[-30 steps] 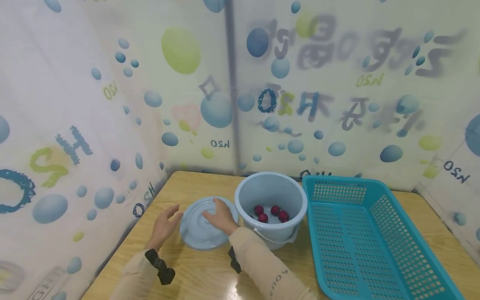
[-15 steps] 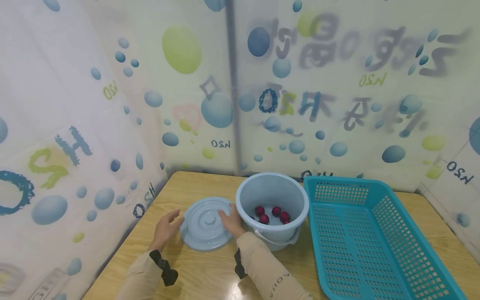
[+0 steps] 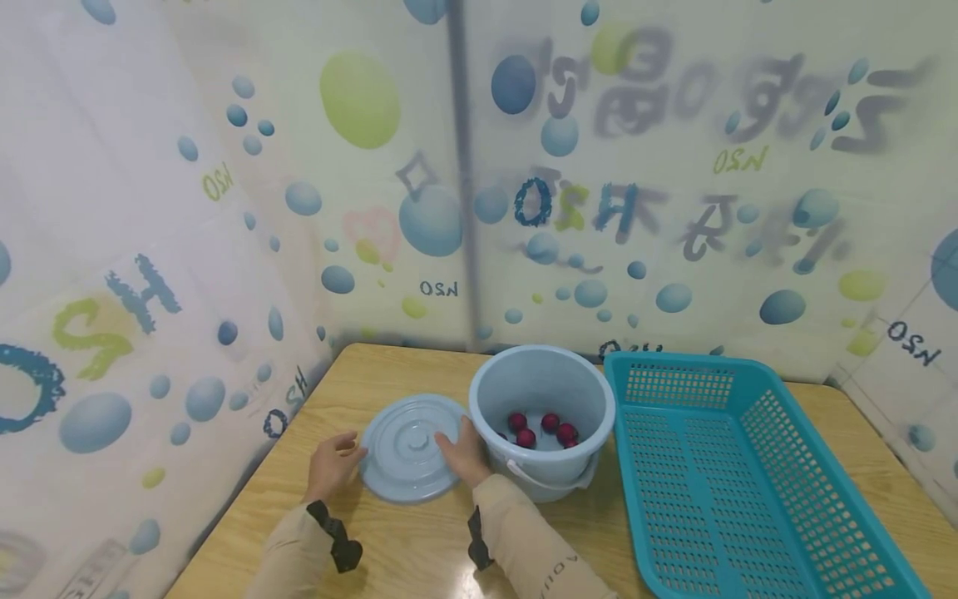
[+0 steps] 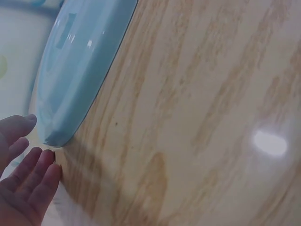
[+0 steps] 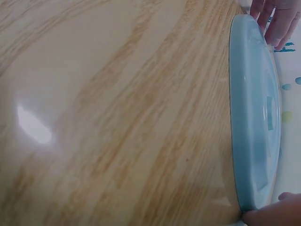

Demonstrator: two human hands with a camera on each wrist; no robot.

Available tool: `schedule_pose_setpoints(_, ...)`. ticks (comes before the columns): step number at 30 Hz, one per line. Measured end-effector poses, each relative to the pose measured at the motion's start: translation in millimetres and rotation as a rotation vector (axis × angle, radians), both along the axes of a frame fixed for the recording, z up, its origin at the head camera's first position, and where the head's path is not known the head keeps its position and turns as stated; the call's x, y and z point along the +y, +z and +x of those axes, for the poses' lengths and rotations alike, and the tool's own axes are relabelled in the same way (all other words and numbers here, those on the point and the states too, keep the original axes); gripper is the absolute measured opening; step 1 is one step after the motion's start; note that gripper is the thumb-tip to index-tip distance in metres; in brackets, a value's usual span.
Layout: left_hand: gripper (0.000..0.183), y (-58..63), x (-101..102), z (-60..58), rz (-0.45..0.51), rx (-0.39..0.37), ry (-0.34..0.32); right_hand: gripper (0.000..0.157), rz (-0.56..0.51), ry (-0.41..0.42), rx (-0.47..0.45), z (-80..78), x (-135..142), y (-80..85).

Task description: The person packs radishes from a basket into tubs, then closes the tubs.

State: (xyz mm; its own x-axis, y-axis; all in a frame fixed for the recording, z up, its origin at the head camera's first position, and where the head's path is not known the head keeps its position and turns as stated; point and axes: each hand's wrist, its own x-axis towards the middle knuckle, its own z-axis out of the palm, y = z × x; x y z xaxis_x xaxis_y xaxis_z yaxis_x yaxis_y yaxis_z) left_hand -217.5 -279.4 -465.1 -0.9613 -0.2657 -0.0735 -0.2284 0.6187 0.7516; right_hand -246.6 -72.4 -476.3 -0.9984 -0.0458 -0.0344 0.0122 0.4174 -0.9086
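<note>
A light blue round lid (image 3: 413, 449) with a small centre knob lies on the wooden table. At its left edge is my left hand (image 3: 333, 467), thumb and fingers loosely bent around the rim. In the left wrist view the left hand (image 4: 26, 176) has its fingertips beside the lid (image 4: 82, 66), with no firm grip visible. My right hand (image 3: 466, 453) is at the lid's right rim, between it and the light blue bucket (image 3: 542, 378); its thumb (image 5: 275, 214) touches the lid's edge (image 5: 254, 117). Several dark red round fruits (image 3: 526, 438) lie inside the bucket.
A teal perforated plastic basket (image 3: 692, 474) stands right of the bucket, close against it. The bucket's white handle (image 3: 546, 481) hangs down in front. Behind the table (image 3: 404, 541) hang printed curtain-like walls.
My right hand has moved from over the lid to its right rim, beside the bucket. The left hand's fingers have bent in closer to the lid's left edge.
</note>
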Motion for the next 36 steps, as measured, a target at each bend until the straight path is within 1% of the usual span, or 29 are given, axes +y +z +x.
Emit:
schedule_pose_setpoints(1, 0.043, -0.9, 0.2, 0.2, 0.002, 0.000, 0.005, 0.060, -0.010, -0.005, -0.013, -0.7, 0.1, -0.7)
schedule_pose_setpoints(5, 0.041, -3.8, 0.1, 0.1, 0.005, -0.013, 0.018, 0.060, -0.027, -0.018, -0.017, -2.2, -0.5, -4.9)
schedule_pose_setpoints(12, 0.040, -7.1, -1.3, -1.8, 0.023, -0.053, 0.048, 0.059, -0.009, -0.043, -0.002, -2.2, -1.9, -6.3)
schedule_pose_setpoints(14, 0.040, -7.6, -1.8, -1.8, 0.027, -0.054, 0.049, 0.059, -0.013, -0.049, -0.014, -2.8, -2.2, -6.0)
schedule_pose_setpoints(16, 0.040, -8.1, -2.2, -1.6, 0.032, -0.054, 0.055, 0.061, -0.029, -0.053, -0.035, -6.9, -3.0, -10.1)
schedule_pose_setpoints(17, 0.040, -8.4, -2.4, -1.5, 0.035, -0.051, 0.059, 0.061, -0.033, -0.053, -0.039, -11.6, -4.0, -16.4)
schedule_pose_setpoints(19, 0.040, -8.4, -2.4, -0.7, 0.046, -0.048, 0.070, 0.061, -0.015, -0.044, -0.001, -18.2, -4.4, -28.8)
schedule_pose_setpoints(21, 0.040, -8.7, -2.7, 0.0, 0.055, -0.040, 0.085, 0.059, -0.009, -0.042, 0.082, -39.6, -9.5, -70.3)
schedule_pose_setpoints(22, 0.039, -8.9, -3.0, 0.2, 0.063, -0.035, 0.093, 0.058, 0.005, -0.041, 0.125, -48.3, -11.4, -87.6)
schedule_pose_setpoints(23, 0.039, -9.4, -3.4, 0.3, 0.070, -0.031, 0.100, 0.057, 0.006, -0.032, 0.139, -53.8, -12.0, -97.2)
schedule_pose_setpoints(24, 0.039, -9.4, -3.7, 0.6, 0.076, -0.029, 0.110, 0.056, 0.002, -0.025, 0.144, -55.9, -12.0, -101.5)
schedule_pose_setpoints(25, 0.039, -9.7, -4.1, 0.8, 0.079, -0.027, 0.119, 0.054, -0.017, -0.023, 0.126, -58.5, -12.7, -104.4)
schedule_pose_setpoints(26, 0.039, -9.7, -4.5, 1.2, 0.082, -0.024, 0.128, 0.053, -0.044, -0.017, 0.103, -58.2, -12.1, -102.5)
schedule_pose_setpoints(27, 0.039, -10.1, -5.0, 1.4, 0.084, -0.024, 0.138, 0.051, -0.050, -0.004, 0.075, -48.3, -9.5, -84.6)
schedule_pose_setpoints(28, 0.039, -10.2, -5.4, 1.8, 0.086, -0.023, 0.146, 0.049, -0.050, 0.006, 0.042, -36.1, -6.5, -63.3)
schedule_pose_setpoints(29, 0.038, -10.7, -5.9, 1.9, 0.088, -0.024, 0.155, 0.049, -0.057, 0.013, 0.014, -27.3, -3.6, -46.4)
schedule_pose_setpoints(31, 0.038, -11.5, -6.8, 2.1, 0.090, -0.022, 0.168, 0.047, -0.042, 0.018, 0.011, -14.4, 0.2, -24.4)
schedule_pose_setpoints(33, 0.039, -12.5, -7.8, 1.6, 0.091, -0.020, 0.177, 0.045, -0.014, 0.021, 0.025, -6.2, 2.5, -11.1)
schedule_pose_setpoints(36, 0.039, -13.8, -9.1, 0.1, 0.087, -0.014, 0.192, 0.047, 0.003, 0.013, -0.001, -5.6, 3.7, -6.3)
